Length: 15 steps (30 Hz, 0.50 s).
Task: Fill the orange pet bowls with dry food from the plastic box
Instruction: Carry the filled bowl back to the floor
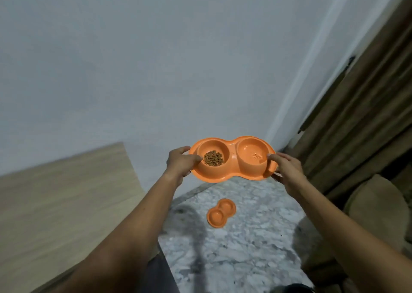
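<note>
1. I am looking into a corner of a room: a plain, matte pale wall meets a floor of grey-and-white marbled stone.
2. On the left a flat panel of light wood grain slopes across my view. On the right hangs a brown curtain in heavy vertical folds, with a rounded beige cushion-like shape below it.
3. The held double bowl is smooth orange plastic, peanut-shaped, with two round wells. It is up in the air in front of the wall, well above the floor.
4. Its left well holds a small heap of brown dry food in knobbly pellets; the right well shows a bare glossy bottom with a small moulded mark.
5. My left hand grips the left rim, thumb over the edge beside the pellets.
6. My right hand pinches the right rim, thumb on top and fingers beneath.
7. A second double bowl, same orange and shape, lies on the floor below.
</note>
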### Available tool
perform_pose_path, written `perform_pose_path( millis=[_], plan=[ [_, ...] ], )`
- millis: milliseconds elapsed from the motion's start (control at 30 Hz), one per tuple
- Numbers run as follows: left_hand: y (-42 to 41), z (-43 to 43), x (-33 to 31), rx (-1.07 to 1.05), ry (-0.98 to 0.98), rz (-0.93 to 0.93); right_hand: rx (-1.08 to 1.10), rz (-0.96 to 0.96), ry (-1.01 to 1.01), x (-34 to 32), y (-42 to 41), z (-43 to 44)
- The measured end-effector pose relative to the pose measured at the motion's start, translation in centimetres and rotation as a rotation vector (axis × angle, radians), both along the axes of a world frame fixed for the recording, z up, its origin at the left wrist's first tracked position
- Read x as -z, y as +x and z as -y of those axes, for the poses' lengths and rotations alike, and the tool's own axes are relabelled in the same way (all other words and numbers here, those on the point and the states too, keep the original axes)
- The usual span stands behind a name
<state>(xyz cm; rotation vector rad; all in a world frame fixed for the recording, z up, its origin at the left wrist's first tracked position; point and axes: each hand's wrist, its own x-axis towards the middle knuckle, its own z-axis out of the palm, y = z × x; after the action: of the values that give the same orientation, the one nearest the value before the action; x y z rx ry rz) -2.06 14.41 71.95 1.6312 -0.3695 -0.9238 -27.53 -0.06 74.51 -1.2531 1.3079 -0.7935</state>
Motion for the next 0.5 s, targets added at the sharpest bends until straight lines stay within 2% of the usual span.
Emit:
perform_pose_path(
  millis=[300,400,500],
  plan=[
    [-2.0,3.8,9.8,-0.181,0.148,0.036,-0.090,-0.127,0.176,9.9,2.3,6.3],
    [-2.2,4.6,15.5,-0.228,0.210,0.051,-0.160,-0.169,0.255,16.5,4.2,8.7],
    [-2.1,5.9,24.7,-0.375,0.331,0.051,-0.243,-0.210,0.343,25.5,6.6,11.2]
  ],
)
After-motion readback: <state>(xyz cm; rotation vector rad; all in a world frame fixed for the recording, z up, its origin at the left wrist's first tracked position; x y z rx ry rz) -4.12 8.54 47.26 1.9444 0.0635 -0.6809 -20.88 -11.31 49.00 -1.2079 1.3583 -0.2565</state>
